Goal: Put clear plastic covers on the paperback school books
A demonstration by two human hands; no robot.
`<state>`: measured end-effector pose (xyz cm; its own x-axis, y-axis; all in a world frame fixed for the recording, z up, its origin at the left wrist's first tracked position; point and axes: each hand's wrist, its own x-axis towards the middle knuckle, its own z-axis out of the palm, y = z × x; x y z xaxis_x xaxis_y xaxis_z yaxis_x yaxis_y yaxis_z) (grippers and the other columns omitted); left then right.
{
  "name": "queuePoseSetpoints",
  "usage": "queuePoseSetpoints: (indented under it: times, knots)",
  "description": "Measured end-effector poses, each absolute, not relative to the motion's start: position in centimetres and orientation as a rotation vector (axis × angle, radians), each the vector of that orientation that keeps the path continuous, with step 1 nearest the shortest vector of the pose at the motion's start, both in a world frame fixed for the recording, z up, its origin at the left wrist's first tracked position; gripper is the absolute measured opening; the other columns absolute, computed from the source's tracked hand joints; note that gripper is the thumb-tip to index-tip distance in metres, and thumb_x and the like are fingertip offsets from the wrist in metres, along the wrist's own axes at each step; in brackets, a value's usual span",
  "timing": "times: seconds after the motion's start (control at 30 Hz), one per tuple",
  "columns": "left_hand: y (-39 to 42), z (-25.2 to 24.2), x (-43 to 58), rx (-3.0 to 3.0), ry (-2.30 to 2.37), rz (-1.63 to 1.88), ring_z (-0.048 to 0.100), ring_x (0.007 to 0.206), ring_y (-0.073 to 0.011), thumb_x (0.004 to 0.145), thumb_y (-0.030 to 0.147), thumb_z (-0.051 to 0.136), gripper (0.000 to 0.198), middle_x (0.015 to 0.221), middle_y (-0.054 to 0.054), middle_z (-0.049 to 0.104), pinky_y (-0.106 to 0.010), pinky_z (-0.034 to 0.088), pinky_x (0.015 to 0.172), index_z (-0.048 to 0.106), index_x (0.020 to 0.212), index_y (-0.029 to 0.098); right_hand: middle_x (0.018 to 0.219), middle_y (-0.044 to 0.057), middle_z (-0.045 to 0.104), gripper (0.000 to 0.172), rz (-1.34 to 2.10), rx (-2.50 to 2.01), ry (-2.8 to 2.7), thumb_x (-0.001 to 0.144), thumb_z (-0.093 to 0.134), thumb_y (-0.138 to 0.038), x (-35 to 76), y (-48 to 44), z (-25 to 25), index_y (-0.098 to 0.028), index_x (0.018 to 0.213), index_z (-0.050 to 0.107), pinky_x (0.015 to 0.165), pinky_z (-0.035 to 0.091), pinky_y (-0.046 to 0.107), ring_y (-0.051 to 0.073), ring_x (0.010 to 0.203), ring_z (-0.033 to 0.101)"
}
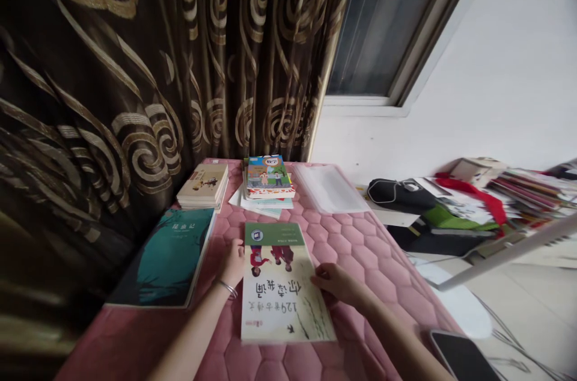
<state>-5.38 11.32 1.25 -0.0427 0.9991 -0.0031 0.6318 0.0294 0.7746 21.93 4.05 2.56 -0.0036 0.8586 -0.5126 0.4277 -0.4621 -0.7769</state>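
Observation:
A cream and green book (279, 285) lies flat on the pink quilted cover (360, 249), its title upside down to me. My left hand (233, 262) rests at the book's left edge, fingers against it, a thin bracelet on the wrist. My right hand (336, 282) lies on the book's right edge with the fingers on the cover. Neither hand has lifted the book.
A teal book (169, 261) lies to the left by the brown patterned curtain (135, 68). Behind are a beige book stack (204, 185), a colourful book stack (268, 179) and a clear plastic folder (329, 188). A cluttered desk (473, 207) stands right; a phone (462, 357) lies near.

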Motion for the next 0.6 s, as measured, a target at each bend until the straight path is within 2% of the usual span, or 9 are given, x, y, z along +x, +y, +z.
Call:
queuePoseSetpoints:
  times: [0.13,0.23,0.33,0.43,0.6]
  knots:
    - [11.2,0.6,-6.0,1.527,1.706,0.809,0.066,0.083,-0.0223,0.081,0.016,0.052,0.012,0.082,-0.011,0.070,-0.029,0.047,0.074,0.062,0.082,0.011,0.066,0.000,0.066,0.022,1.571,-1.749,-1.313,0.075,0.063,-0.027,21.4,3.3,3.4,-0.017,0.091,0.051,0.045,0.055,0.027,0.017,0.053,0.066]
    - [11.2,0.3,-6.0,1.479,1.623,0.799,0.065,0.069,-0.0209,0.077,0.019,0.056,0.011,0.067,-0.006,0.069,-0.027,0.047,0.063,0.061,0.069,0.014,0.075,0.001,0.068,0.028,1.602,-1.603,-1.324,0.071,0.066,-0.035,20.9,2.4,3.6,-0.017,0.088,0.053,0.048,0.057,0.028,0.019,0.061,0.068]
    - [11.9,0.5,-5.8,1.464,1.561,0.877,0.066,0.076,-0.0200,0.076,0.018,0.057,0.008,0.079,-0.006,0.072,-0.026,0.048,0.067,0.064,0.078,0.014,0.079,0.002,0.067,0.037,1.565,-1.495,-1.279,0.068,0.068,-0.043,20.8,2.2,3.5,-0.018,0.091,0.054,0.051,0.055,0.027,0.018,0.065,0.067]
    - [14.1,1.6,-5.4,1.472,1.515,0.948,0.066,0.087,-0.0189,0.079,0.015,0.055,0.016,0.095,-0.008,0.072,-0.026,0.049,0.075,0.064,0.093,0.013,0.076,0.001,0.066,0.041,1.452,-1.422,-1.272,0.070,0.066,-0.045,20.9,3.6,3.2,-0.017,0.098,0.055,0.055,0.053,0.026,0.015,0.064,0.065]
    - [19.1,2.8,-4.0,1.489,1.576,0.880,0.064,0.091,-0.0212,0.084,0.020,0.060,0.014,0.094,-0.008,0.070,-0.031,0.051,0.079,0.064,0.093,0.010,0.076,0.002,0.069,0.029,1.076,-1.731,-1.464,0.082,0.055,-0.030,20.6,8.3,3.1,-0.015,0.107,0.059,0.056,0.049,0.023,0.013,0.061,0.063]
